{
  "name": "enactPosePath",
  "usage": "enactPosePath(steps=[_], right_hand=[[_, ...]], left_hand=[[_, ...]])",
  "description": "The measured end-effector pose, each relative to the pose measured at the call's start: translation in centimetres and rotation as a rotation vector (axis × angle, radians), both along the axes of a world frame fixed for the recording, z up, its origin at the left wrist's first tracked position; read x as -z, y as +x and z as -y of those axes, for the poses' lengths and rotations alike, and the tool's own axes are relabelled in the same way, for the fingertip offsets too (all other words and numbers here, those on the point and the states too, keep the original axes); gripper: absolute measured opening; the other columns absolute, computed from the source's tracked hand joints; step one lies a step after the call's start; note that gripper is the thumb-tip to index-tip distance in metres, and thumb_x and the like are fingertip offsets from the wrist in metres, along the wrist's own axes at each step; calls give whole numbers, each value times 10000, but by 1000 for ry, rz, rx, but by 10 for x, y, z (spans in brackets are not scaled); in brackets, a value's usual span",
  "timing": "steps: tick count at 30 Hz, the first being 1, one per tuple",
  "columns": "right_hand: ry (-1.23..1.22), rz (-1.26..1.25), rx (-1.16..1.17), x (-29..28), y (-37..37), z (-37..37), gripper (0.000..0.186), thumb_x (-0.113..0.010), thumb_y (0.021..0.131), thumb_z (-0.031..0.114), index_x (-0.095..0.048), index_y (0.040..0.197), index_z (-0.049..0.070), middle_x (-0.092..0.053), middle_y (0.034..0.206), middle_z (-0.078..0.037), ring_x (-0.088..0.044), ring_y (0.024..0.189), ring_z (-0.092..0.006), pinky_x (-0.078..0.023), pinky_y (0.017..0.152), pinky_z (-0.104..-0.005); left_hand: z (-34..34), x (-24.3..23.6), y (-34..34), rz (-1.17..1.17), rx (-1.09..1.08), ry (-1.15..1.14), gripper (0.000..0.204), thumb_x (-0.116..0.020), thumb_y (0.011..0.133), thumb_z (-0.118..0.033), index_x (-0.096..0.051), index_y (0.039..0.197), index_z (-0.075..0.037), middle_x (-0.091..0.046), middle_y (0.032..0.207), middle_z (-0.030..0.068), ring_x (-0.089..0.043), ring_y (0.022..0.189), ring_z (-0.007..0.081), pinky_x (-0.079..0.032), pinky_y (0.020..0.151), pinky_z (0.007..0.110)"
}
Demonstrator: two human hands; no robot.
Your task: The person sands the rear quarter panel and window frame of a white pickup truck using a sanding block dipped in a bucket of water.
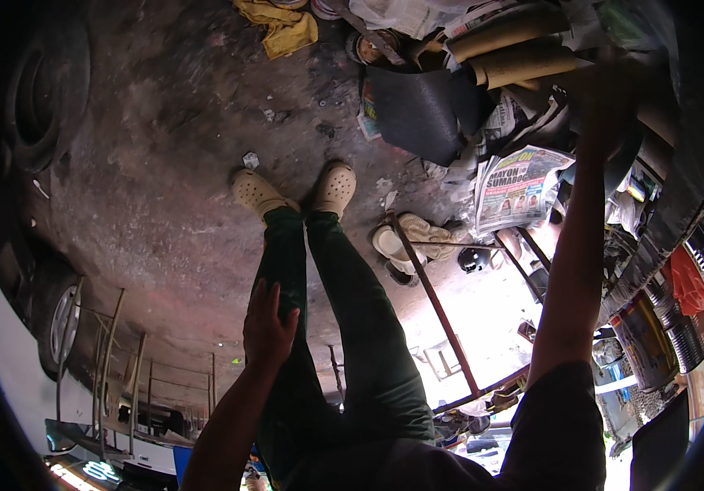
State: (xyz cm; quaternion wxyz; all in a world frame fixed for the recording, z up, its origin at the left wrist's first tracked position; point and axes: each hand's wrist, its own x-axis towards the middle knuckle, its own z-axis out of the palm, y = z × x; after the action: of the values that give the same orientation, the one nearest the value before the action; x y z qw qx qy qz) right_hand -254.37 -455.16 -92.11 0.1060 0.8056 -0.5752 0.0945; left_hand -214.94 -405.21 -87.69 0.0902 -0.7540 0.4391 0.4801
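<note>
My left hand point(270, 326) is over the left leg of my dark green trousers point(368, 303), fingers stretched out, thumb apart, with nothing in it. Stretched far out to the upper right, my right arm ends in a dark, blurred right hand point(606, 106) among the clutter. Its fingers do not show well enough to tell whether they grip anything. Close to it lie brown rolls point(524, 67) of paper or card and a folded newspaper point(516, 188). A black sheet point(417, 114) with a bent edge lies left of the rolls.
I stand in beige clogs point(336, 186) on a dirty dark floor point(155, 196). A yellow cloth point(286, 29) lies at the far edge. Tyres point(45, 98) stand at the left. A reddish metal bar point(438, 307) and a red cloth point(688, 282) are at the right.
</note>
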Motion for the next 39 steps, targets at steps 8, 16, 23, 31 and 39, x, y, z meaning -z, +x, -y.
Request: enactPosePath(steps=[8,16,23,31,39], right_hand=[[-50,-81,-143,79,5,52,415,-540,928,190,-567,1323,67,-598,1276,-200,-557,1216,-337,-448,1030,-408],[-120,-679,10,159,-190,37,437,-644,866,361,-664,1225,113,-676,1089,-178,-660,1049,-270,-528,897,-381],[532,-69,-42,241,-159,35,463,-688,850,415,-667,1209,123,-686,1091,-155,-666,883,-259,-532,771,-401],[557,680,365,217,-167,27,228,-618,916,125,-673,1124,48,-694,966,-38,-595,686,-119,-469,544,-241],[548,1155,1022,50,-38,-156,250,-563,974,229,-608,1177,89,-608,984,-40,-637,999,-221,-527,785,-353]], left_hand=[[-3,6,3,-14,23,-19,642,-677,886,-337,-453,1429,-78,-368,1527,204,-421,1366,379,-407,1082,463],[13,15,11,-121,-25,-2,660,-690,874,-320,-437,1434,-79,-359,1519,226,-407,1372,391,-407,1084,478],[26,-4,44,-47,-6,-8,663,-681,882,-356,-438,1430,-73,-360,1518,225,-420,1353,410,-416,1055,509],[35,-4,39,-55,-39,-31,634,-664,896,-332,-440,1426,-65,-339,1537,209,-398,1366,412,-390,1083,505],[1,-2,12,-28,-50,-102,612,-665,898,-304,-447,1412,-53,-383,1502,229,-420,1350,406,-395,1089,471]])
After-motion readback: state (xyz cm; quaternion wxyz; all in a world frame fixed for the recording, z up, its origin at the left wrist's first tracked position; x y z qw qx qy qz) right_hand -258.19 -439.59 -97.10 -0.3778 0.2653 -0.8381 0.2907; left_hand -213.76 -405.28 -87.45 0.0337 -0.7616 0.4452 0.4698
